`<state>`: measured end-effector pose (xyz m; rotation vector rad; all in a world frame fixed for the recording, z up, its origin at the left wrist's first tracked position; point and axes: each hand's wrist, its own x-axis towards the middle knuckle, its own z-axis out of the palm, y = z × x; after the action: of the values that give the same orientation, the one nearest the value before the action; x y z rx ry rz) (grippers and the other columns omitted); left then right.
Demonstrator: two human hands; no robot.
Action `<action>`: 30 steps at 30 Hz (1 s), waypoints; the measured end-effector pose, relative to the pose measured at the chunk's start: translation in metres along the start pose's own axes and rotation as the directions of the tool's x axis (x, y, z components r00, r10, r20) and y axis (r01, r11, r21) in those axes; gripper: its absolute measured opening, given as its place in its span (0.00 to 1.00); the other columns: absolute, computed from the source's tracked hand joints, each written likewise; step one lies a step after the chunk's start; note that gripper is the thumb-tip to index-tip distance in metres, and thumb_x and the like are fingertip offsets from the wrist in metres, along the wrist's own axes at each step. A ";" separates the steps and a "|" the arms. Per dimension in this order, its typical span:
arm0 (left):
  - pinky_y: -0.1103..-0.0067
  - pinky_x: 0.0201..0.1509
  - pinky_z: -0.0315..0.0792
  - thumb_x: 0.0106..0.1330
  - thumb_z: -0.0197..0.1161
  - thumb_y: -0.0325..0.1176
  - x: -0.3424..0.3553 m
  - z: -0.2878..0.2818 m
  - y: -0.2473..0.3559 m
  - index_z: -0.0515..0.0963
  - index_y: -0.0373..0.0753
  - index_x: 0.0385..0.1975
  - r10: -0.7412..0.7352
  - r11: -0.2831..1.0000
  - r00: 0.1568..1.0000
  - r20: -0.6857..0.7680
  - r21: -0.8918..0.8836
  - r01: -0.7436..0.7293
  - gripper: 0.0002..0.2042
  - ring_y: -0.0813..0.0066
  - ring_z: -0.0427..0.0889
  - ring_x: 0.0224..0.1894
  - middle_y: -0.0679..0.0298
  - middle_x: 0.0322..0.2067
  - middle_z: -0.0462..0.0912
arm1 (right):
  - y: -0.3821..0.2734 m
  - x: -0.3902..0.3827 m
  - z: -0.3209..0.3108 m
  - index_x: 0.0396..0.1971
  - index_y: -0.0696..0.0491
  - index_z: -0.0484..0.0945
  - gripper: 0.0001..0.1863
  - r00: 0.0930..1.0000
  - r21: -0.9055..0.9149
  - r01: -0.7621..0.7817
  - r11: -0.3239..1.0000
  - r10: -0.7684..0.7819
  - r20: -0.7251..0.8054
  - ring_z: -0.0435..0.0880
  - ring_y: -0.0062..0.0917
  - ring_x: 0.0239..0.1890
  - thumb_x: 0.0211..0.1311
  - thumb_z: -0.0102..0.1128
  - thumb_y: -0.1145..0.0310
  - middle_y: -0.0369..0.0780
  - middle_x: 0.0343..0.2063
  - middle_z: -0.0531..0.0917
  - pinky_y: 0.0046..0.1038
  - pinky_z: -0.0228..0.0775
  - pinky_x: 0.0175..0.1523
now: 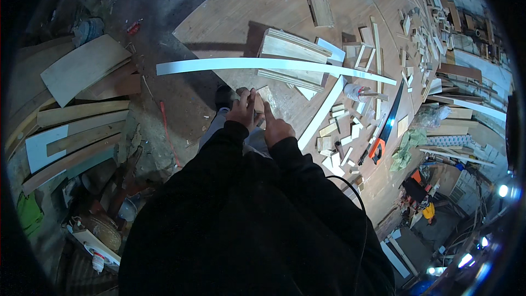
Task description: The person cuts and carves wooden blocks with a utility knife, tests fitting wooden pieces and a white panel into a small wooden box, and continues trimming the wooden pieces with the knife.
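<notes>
Close in front of my body, my two hands come together at the edge of the wooden table [224,30]. A small wooden piece [259,104] shows between them. My left hand [241,112] has bent fingers closed against its left side. On the other side, my right hand [278,128] presses with its index finger stretched forward and the other fingers curled. A pale patch of wood [267,95] shows just beyond the fingertips. Past the hands, a long white strip [219,64] lies across a stack of wooden boards [293,49], its left end overhanging the table edge.
Right of my hands are a white board [323,112], a tub [352,92] with a brush, several wood offcuts [324,143] and a handsaw [378,151] with an orange handle. A wood block [320,12] lies farther off. Boards [82,112] are piled on the left.
</notes>
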<state>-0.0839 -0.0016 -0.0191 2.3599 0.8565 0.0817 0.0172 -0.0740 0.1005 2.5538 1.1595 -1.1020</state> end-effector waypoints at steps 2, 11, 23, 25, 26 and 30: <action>0.65 0.39 0.76 0.52 0.70 0.49 0.001 0.003 -0.003 0.53 0.43 0.70 0.024 0.999 0.999 -0.023 -0.040 -0.025 0.46 0.52 0.74 0.43 0.59 0.60 0.60 | 0.007 -0.014 0.005 0.71 0.44 0.51 0.37 0.999 -0.019 -0.031 0.999 0.032 0.040 0.85 0.47 0.31 0.60 0.50 0.68 0.54 0.27 0.83 0.47 0.77 0.37; 0.64 0.40 0.76 0.52 0.70 0.47 -0.002 0.003 -0.004 0.51 0.42 0.70 0.089 0.993 0.990 -0.105 -0.063 -0.096 0.47 0.48 0.74 0.43 0.57 0.60 0.61 | 0.020 -0.029 0.014 0.72 0.41 0.46 0.43 0.990 -0.055 -0.099 0.994 0.104 0.092 0.84 0.48 0.31 0.56 0.53 0.71 0.54 0.28 0.83 0.46 0.77 0.40; 0.60 0.37 0.76 0.50 0.72 0.44 0.000 -0.007 0.001 0.49 0.46 0.71 0.045 0.989 0.998 -0.045 -0.140 -0.051 0.48 0.45 0.75 0.41 0.54 0.59 0.62 | 0.003 -0.003 -0.011 0.71 0.42 0.49 0.40 1.000 0.059 0.001 0.998 -0.001 0.002 0.84 0.50 0.35 0.58 0.51 0.71 0.57 0.32 0.82 0.47 0.75 0.41; 0.61 0.37 0.76 0.50 0.72 0.44 0.000 -0.003 -0.004 0.49 0.46 0.71 0.051 0.988 0.997 -0.051 -0.146 -0.058 0.49 0.46 0.75 0.41 0.54 0.59 0.62 | 0.004 0.000 -0.010 0.71 0.42 0.49 0.39 1.000 0.060 -0.015 0.998 0.014 0.012 0.84 0.50 0.36 0.59 0.51 0.71 0.57 0.32 0.82 0.47 0.75 0.41; 0.61 0.37 0.76 0.50 0.73 0.43 0.000 -0.001 -0.005 0.48 0.46 0.71 0.061 0.986 0.997 -0.056 -0.153 -0.069 0.49 0.46 0.75 0.41 0.54 0.59 0.62 | 0.004 0.001 -0.010 0.71 0.42 0.49 0.39 1.000 0.050 -0.006 0.999 0.005 0.028 0.84 0.50 0.36 0.59 0.50 0.71 0.57 0.32 0.82 0.47 0.75 0.41; 0.61 0.38 0.76 0.50 0.73 0.43 0.000 -0.001 -0.008 0.49 0.46 0.71 0.073 0.979 0.996 -0.045 -0.187 -0.081 0.48 0.46 0.76 0.41 0.54 0.59 0.62 | 0.008 0.004 -0.002 0.70 0.43 0.52 0.37 1.000 0.078 0.004 0.997 -0.005 0.011 0.83 0.52 0.35 0.59 0.50 0.72 0.58 0.29 0.82 0.49 0.73 0.42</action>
<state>-0.0881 0.0036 -0.0227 2.2189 0.7408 0.2306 0.0253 -0.0761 0.0983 2.6004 1.1425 -1.1840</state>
